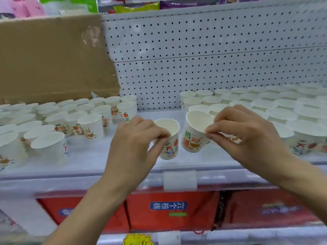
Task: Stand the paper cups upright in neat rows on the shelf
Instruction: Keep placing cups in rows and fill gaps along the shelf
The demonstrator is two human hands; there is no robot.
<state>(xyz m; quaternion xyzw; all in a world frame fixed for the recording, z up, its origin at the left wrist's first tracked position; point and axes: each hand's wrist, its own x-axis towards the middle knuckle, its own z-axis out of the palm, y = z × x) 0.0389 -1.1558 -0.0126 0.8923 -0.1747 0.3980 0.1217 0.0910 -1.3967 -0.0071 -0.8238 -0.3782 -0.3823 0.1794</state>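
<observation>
Two white paper cups with red and green print are held over the middle gap of the white shelf (92,156). My left hand (134,145) pinches the rim of one upright cup (169,140). My right hand (244,133) pinches the rim of the other cup (194,137), which tilts slightly to the left. The two cups are close together, almost touching. Several upright cups stand in rows on the left (53,124). A second group of upright cups (265,105) fills the right side, partly hidden behind my right hand.
A brown cardboard box (53,59) stands behind the left cups. A white pegboard back wall (203,59) closes the shelf. Below the shelf's front rail with its clear price tag holder (179,180) lie red packages (168,211). Snack bags sit on the shelf above.
</observation>
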